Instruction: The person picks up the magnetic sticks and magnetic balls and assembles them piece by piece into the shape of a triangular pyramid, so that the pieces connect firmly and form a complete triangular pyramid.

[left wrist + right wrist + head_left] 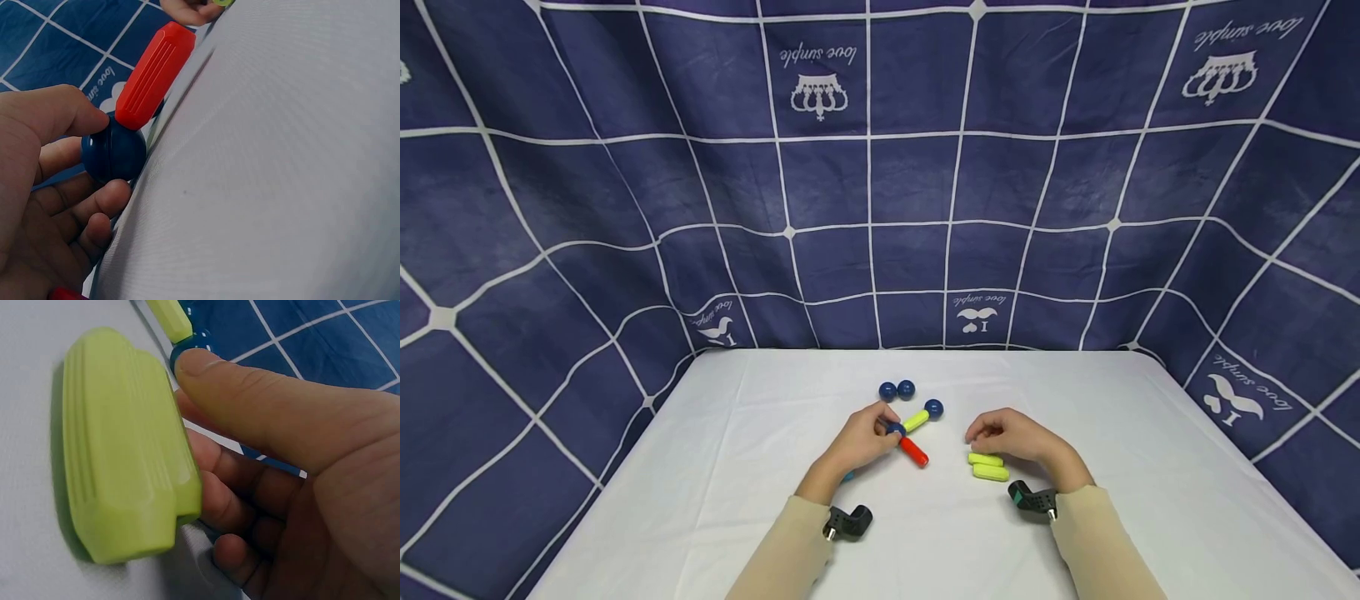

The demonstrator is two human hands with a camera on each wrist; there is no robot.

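Note:
My left hand (pixel 859 437) pinches a dark blue ball (pixel 114 150) between thumb and fingers. A red rod (pixel 914 452) sticks out from this ball toward me. From the same ball a yellow-green rod (pixel 917 421) runs to another blue ball (pixel 934 408) farther back. My right hand (pixel 1011 435), its fingers loosely bent, hovers at two yellow-green rods lying side by side, the nearer rod (pixel 991 472) and the farther rod (pixel 985 459). In the right wrist view its fingertips (pixel 215 503) are right beside the rods and its thumb grips nothing.
Two loose blue balls, one on the left (pixel 888 392) and one on the right (pixel 906 389), sit behind the joined pieces. A light blue piece (pixel 847 477) is mostly hidden under the left wrist. A white cloth covers the table (pixel 760 417); a navy checked curtain (pixel 910 183) surrounds it.

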